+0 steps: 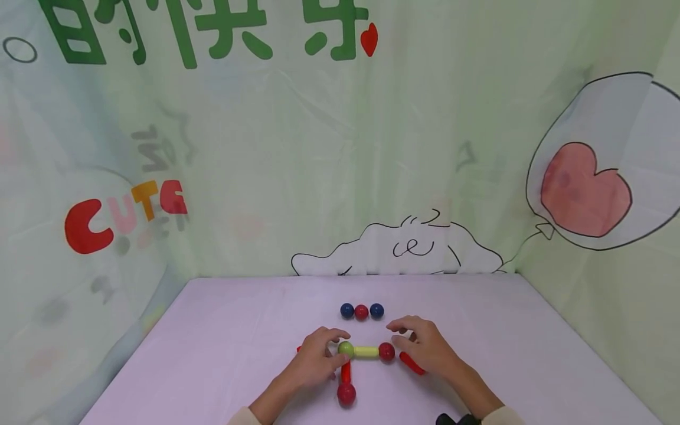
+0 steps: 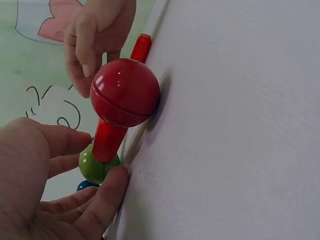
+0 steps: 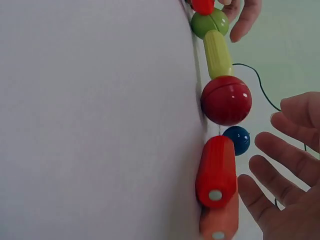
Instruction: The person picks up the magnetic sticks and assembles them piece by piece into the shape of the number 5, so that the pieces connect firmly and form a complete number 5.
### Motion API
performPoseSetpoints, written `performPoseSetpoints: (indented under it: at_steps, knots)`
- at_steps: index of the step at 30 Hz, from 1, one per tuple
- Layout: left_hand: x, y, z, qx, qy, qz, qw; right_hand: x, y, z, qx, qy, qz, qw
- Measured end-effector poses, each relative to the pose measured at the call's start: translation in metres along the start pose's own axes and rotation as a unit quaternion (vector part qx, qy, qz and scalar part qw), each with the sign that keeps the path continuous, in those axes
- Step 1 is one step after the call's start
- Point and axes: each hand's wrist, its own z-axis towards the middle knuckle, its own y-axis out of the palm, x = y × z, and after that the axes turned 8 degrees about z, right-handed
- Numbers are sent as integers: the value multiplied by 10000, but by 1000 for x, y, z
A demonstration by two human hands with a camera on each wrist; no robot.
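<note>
A green ball (image 1: 346,349) joins a yellow-green rod (image 1: 366,352), which runs right to a red ball (image 1: 386,352), and a red rod (image 1: 346,372), which runs toward me to another red ball (image 1: 346,394). My left hand (image 1: 314,358) is around the green ball's left side, its thumb over the ball's edge and its index finger apart from it. Beside the right-hand red ball my right hand (image 1: 423,345) hovers with loosely spread fingers, holding nothing. Below it lie a loose red rod (image 3: 216,170) and an orange-red rod (image 3: 218,222), seen in the right wrist view.
Behind the joined pieces, a blue ball (image 1: 347,311), a red ball (image 1: 361,312) and a second blue ball (image 1: 377,311) sit in a row. A red piece (image 1: 299,349) shows partly behind my left hand. The pale table (image 1: 223,330) meets a printed curtain (image 1: 244,177) at the back.
</note>
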Motion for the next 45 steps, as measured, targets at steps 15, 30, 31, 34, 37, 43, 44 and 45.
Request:
performPoseSetpoints:
  at_steps: [15, 30, 31, 34, 37, 43, 44, 45]
  knots:
    - [-10, 1, -1, -108, -44, -582, 9982, 0, -17, -17, -599, 337, -1552, 9855]
    - [-13, -8, -8, -901, -50, -769, 9929, -14, -8, -29, -1047, 576, -2652, 9568]
    - [-13, -8, -8, -951, -32, -823, 9921, -15, -8, -30, -1046, 600, -2619, 9575]
    - [-13, -9, -10, -1046, 9, -919, 9903, -15, -8, -30, -1096, 674, -2527, 9589]
    - [-12, -9, -12, -1089, 0, -945, 9896, -15, -8, -31, -1156, 684, -2502, 9588]
    - [-9, -10, -14, -1117, -163, -1017, 9884, -17, -10, -33, -1190, 617, -2476, 9595]
    - [-9, -9, -14, -1120, -196, -1029, 9882, -17, -10, -33, -1187, 611, -2456, 9602]
    - [-9, -9, -14, -1120, -220, -1038, 9880, -18, -11, -34, -1180, 599, -2433, 9609]
